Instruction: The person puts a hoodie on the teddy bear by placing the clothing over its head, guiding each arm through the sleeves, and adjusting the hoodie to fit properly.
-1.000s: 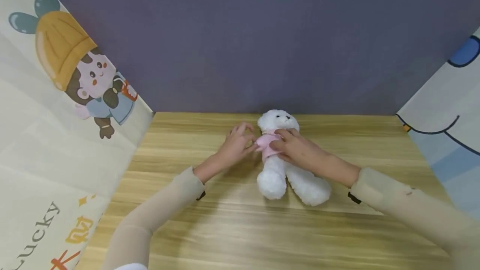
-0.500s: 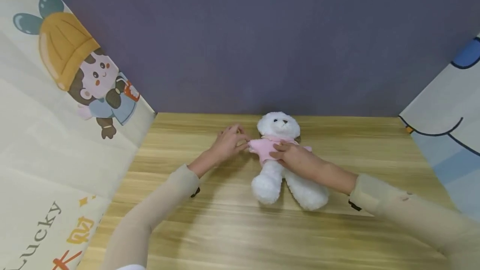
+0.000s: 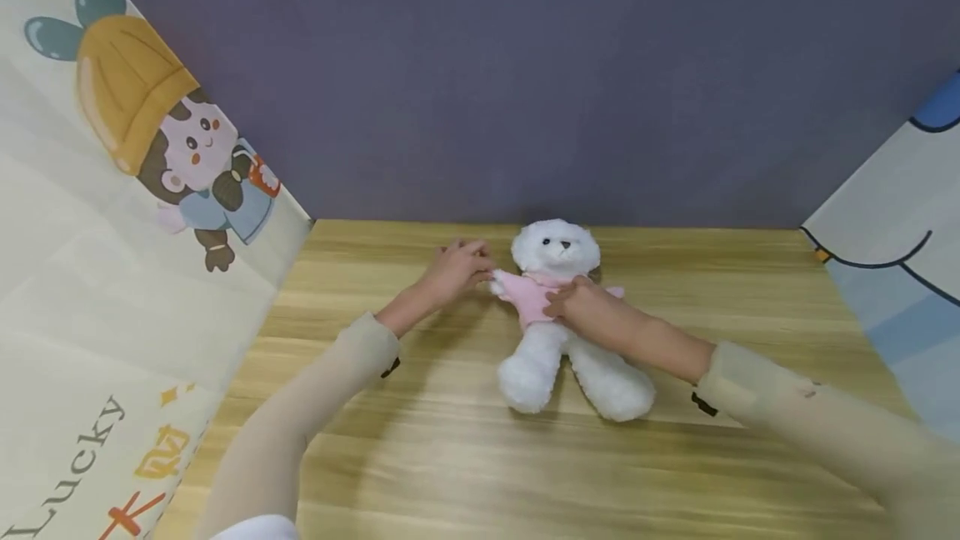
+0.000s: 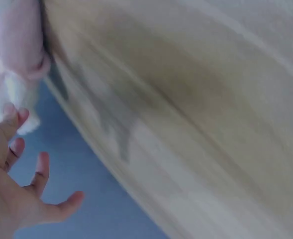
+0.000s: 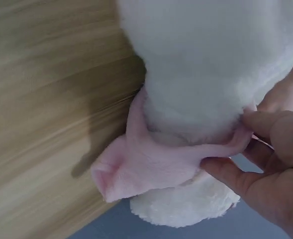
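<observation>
A white plush teddy bear (image 3: pixel 551 250) in a pink shirt (image 3: pixel 527 295) lies face up on the wooden table, head towards the dark wall. My left hand (image 3: pixel 455 270) pinches the tip of the bear's arm on the left; in the left wrist view, thumb and forefinger meet on the white paw (image 4: pixel 22 94), the other fingers spread apart. Over the bear's middle, my right hand (image 3: pixel 600 315) grips the shirt. The right wrist view has its fingertips pinching the pink hem (image 5: pixel 221 149) against white fur. The bear's other arm is mostly hidden behind that hand.
A dark grey-blue wall (image 3: pixel 525 82) rises behind the table (image 3: pixel 450 457). To the left stands a pale panel with a cartoon child (image 3: pixel 198 144) and lettering. Another printed panel (image 3: pixel 892 265) borders the right side.
The bear has turned from facing right to facing forward, its legs swinging slightly left. My left hand has shifted a little left with the paw, drawing that arm outward.
</observation>
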A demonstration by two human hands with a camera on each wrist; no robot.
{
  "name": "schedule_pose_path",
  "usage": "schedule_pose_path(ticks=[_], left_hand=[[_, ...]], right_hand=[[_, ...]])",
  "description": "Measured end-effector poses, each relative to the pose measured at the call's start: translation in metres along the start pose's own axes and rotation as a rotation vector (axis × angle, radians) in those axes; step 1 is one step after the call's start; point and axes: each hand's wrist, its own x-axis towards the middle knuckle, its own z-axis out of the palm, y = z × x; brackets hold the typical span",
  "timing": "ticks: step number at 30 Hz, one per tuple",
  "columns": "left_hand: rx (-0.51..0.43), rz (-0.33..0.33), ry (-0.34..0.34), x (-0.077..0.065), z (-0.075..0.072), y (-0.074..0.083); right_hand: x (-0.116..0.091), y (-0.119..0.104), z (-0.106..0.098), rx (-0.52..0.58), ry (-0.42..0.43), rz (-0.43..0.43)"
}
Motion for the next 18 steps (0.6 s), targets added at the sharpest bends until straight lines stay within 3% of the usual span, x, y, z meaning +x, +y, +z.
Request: schedule_pose_path(ticks=[6, 11, 15, 18], left_hand=[[-0.035, -0.03, -0.135, 0.001, -0.005, 0.01], [-0.016, 0.006, -0.125, -0.002, -0.006, 0.017], [0.041, 0.034, -0.068, -0.005, -0.002, 0.009], [0.072, 0.032, -0.078, -0.008, 0.0, 0.004]], right_hand=[[-0.004, 0.005, 0.0, 0.089, 0.024, 0.043], [0.001, 0.003, 0.003, 0.031, -0.004, 0.015], [0.003, 0.002, 0.003, 0.06, 0.009, 0.0], [0.005, 0.002, 0.004, 0.076, 0.036, -0.038]])
